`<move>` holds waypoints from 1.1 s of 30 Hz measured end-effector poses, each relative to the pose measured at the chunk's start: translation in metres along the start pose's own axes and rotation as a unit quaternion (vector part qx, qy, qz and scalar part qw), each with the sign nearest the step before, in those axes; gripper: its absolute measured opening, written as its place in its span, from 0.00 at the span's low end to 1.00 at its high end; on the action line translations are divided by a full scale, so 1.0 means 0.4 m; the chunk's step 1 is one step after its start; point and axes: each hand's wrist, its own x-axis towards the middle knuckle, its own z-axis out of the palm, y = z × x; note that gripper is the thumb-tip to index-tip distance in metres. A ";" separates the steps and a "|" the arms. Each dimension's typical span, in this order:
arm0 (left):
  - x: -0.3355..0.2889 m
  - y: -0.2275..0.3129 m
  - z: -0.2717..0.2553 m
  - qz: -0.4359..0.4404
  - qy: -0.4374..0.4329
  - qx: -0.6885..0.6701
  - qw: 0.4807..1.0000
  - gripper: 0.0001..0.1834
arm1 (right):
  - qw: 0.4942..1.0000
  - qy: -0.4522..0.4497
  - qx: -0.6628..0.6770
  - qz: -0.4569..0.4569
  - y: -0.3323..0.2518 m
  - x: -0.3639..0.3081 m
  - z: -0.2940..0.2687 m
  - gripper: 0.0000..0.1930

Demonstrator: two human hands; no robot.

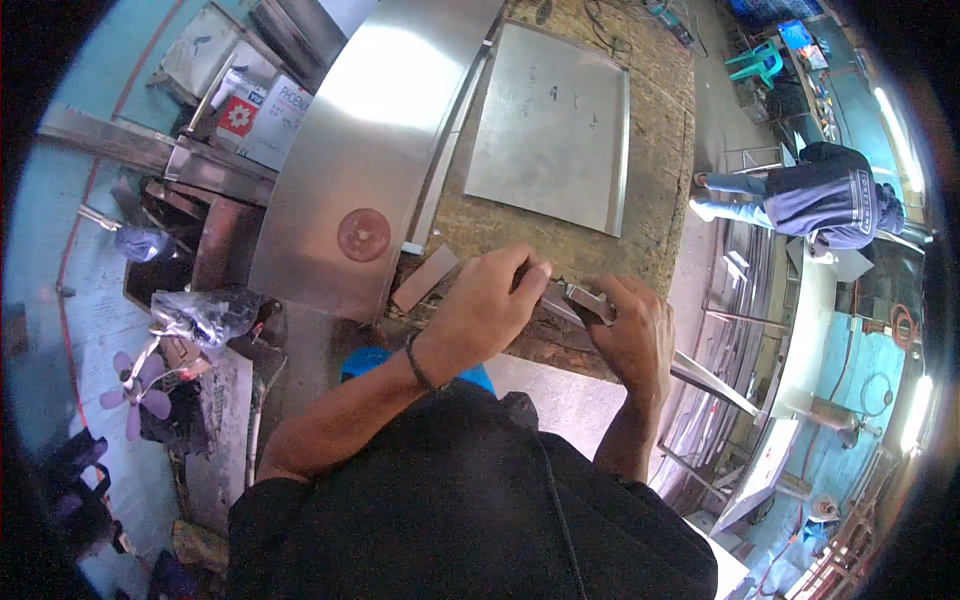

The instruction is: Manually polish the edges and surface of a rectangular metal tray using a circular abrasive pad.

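My right hand [638, 335] is closed around a small grey metal piece [590, 300] at the near edge of the wooden worktable [655, 180]. Just left of it, my left hand [490, 305] has its fingers curled and thumb pressed in; whatever it may hold is hidden. Beyond both hands a flat metal panel [545, 130] with a folded rim and dark marks lies on the table. A short brownish strip [425, 278] rests beside my left hand at the table's corner.
A long shiny metal sheet [330, 170] runs along the left, with a reddish round disc [363, 235] on it. A purple-bladed fan [137, 395] stands lower left. On the right, another person [815, 195] bends near racks of metal lengths [735, 330].
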 end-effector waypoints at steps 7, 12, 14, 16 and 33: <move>0.055 0.060 -0.018 -0.134 -0.150 0.126 0.971 0.30 | 0.999 0.024 0.028 -0.015 0.015 0.006 0.014 0.21; 0.064 0.056 -0.004 -0.108 -0.143 0.141 0.974 0.27 | 0.999 0.027 0.014 -0.034 0.012 0.005 0.011 0.18; 0.067 0.053 -0.003 -0.134 -0.165 0.140 0.967 0.25 | 0.999 0.023 0.014 -0.029 0.013 0.002 0.011 0.18; 0.070 0.024 -0.001 -0.108 -0.173 0.127 0.971 0.25 | 0.999 0.019 0.014 -0.024 0.013 0.001 0.011 0.17; 0.046 -0.042 0.001 0.045 -0.167 -0.059 0.983 0.17 | 1.000 -0.017 -0.010 -0.011 0.009 -0.004 0.005 0.19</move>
